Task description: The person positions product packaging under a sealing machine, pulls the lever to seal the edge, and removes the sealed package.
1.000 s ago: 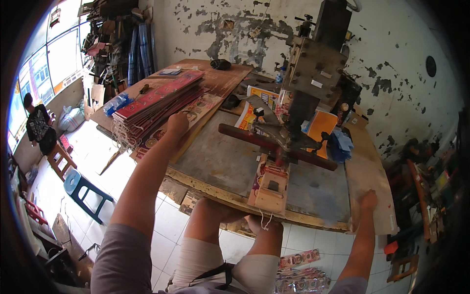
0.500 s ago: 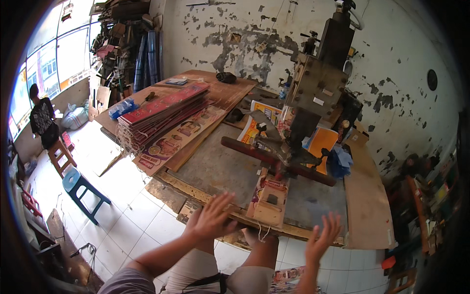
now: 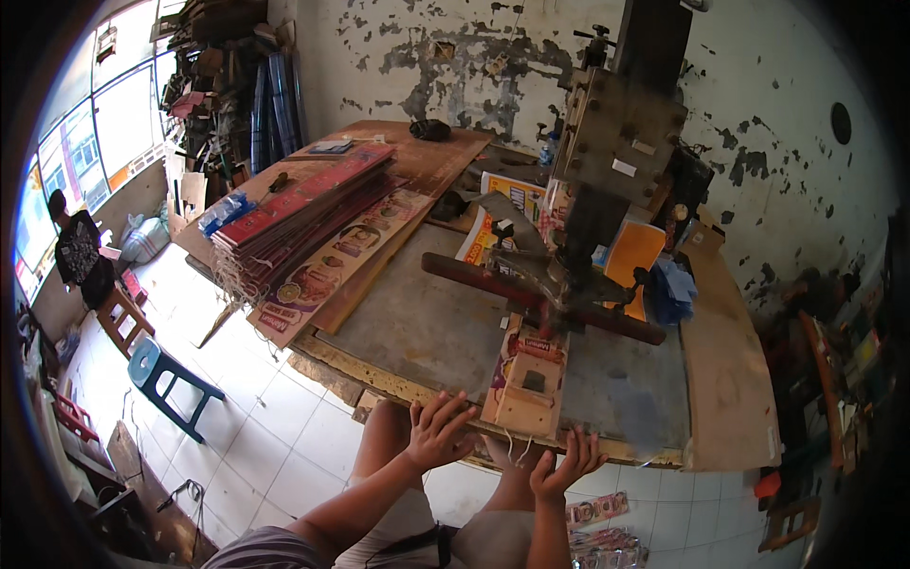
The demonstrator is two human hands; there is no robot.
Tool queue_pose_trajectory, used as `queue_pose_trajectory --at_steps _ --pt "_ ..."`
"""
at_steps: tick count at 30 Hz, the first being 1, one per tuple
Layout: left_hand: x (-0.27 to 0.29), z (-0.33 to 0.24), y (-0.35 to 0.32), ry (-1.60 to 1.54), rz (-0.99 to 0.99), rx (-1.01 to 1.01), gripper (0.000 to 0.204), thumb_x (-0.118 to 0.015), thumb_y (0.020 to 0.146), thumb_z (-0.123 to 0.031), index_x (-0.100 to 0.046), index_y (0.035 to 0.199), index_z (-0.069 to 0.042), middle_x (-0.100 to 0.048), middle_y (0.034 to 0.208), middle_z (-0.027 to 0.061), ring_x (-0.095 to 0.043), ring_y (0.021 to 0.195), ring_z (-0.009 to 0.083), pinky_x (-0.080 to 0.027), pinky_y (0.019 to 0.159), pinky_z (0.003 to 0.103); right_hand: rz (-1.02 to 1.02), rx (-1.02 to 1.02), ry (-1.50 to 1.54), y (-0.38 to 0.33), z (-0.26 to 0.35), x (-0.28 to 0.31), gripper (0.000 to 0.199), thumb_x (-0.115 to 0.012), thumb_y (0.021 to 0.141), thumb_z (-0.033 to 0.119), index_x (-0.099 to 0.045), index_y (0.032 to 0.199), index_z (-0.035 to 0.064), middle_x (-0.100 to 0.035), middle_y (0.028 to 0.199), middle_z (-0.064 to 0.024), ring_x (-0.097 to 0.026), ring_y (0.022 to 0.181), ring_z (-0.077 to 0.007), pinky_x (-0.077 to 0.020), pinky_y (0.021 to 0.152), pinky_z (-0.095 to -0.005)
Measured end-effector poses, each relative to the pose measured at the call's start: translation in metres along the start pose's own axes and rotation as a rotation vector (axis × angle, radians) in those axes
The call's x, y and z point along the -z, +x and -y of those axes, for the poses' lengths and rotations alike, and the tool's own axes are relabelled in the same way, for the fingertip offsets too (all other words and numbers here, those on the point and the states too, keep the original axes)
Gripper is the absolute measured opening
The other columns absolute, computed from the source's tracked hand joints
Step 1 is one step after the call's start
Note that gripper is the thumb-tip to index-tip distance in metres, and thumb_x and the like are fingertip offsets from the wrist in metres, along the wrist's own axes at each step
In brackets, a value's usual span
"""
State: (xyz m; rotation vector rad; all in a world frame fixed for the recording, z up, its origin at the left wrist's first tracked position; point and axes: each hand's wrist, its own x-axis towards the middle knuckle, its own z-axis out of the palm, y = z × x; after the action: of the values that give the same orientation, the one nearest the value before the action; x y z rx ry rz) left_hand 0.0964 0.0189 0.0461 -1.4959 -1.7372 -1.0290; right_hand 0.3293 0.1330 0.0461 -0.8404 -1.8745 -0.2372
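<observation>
Hands: left hand (image 3: 439, 431) has fingers extended and spread wide, before the table's front edge (image 3: 379, 373), left of the printed strip; right hand (image 3: 569, 465) has fingers stretched out, slightly fanned, just beside the strip's lower right corner. Whether the fingertips touch the edge, I cannot tell.
Printed strip (image 3: 500, 379): lies lengthwise on the grey metal plate (image 3: 408, 289), its near end at the table's front edge and its far end beneath the press, between the two hands.
Wooden block (image 3: 533, 403): on the printed strip, with a small dark piece (image 3: 535, 381) on it.
White cord (image 3: 513, 448): dangles from the strip's near end, between the hands.
Press (image 3: 621, 142): tall dark machine over the strip, with a dark red crossbar (image 3: 464, 275) spanning its lower part.
Stack of red boards (image 3: 308, 194): piled to the left, cords hanging at its near end, a long printed panel (image 3: 336, 266) just beside it.
Orange sheet (image 3: 630, 258): behind the crossbar, to the right of the press.
Floor: blue stool (image 3: 172, 384) at left, near a wooden stool (image 3: 121, 321); more printed strips (image 3: 599, 512) lie below the table at right.
Co-worker (image 3: 81, 248): by the windows, far left, well apart.
</observation>
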Motion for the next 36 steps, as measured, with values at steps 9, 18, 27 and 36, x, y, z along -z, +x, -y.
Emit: queue_pose_trajectory --at_steps 9,18,27,36 --pt "-0.009 0.003 -0.007 -0.007 -0.031 -0.004 0.057 -0.077 0.08 -0.036 -0.066 0.136 -0.027 -0.057 0.149 0.0 -0.045 0.142 0.0228 -0.01 0.126 0.051 -0.085 0.072 -0.057 -0.005 -0.007 -0.011 0.044 -0.043 0.105 0.036 -0.059 0.129 0.0019 -0.054 0.146 -0.0167 -0.033 0.148 -0.0425 -0.004 0.124 -0.0605" --pt "-0.007 0.005 -0.007 -0.002 -0.022 -0.016 0.053 -0.071 0.083 -0.026 -0.067 0.135 -0.029 -0.057 0.149 -0.0001 -0.047 0.14 0.0217 -0.017 0.122 0.049 -0.063 0.046 -0.044 -0.007 -0.006 -0.011 0.045 -0.043 0.105 0.038 -0.057 0.127 0.0013 -0.054 0.145 -0.0181 -0.031 0.148 -0.0441 -0.0038 0.122 -0.0623" --pt "0.003 0.001 0.0 -0.037 0.003 0.0 0.053 -0.07 0.083 -0.024 -0.067 0.136 -0.027 -0.057 0.149 0.0004 -0.047 0.14 0.0222 -0.019 0.121 0.048 -0.033 0.033 -0.034 -0.005 -0.003 -0.006 0.049 -0.049 0.102 0.042 -0.056 0.13 0.0029 -0.053 0.145 -0.0186 -0.032 0.147 -0.0454 -0.0046 0.122 -0.0637" --pt "0.007 0.001 0.0 -0.052 0.036 0.007 0.051 -0.073 0.083 -0.026 -0.068 0.133 -0.026 -0.057 0.148 0.0003 -0.045 0.141 0.0236 -0.016 0.123 0.048 -0.018 0.017 -0.005 -0.007 -0.001 -0.004 0.049 -0.052 0.101 0.041 -0.055 0.131 0.0025 -0.053 0.145 -0.0185 -0.03 0.148 -0.0452 -0.0076 0.121 -0.0648"
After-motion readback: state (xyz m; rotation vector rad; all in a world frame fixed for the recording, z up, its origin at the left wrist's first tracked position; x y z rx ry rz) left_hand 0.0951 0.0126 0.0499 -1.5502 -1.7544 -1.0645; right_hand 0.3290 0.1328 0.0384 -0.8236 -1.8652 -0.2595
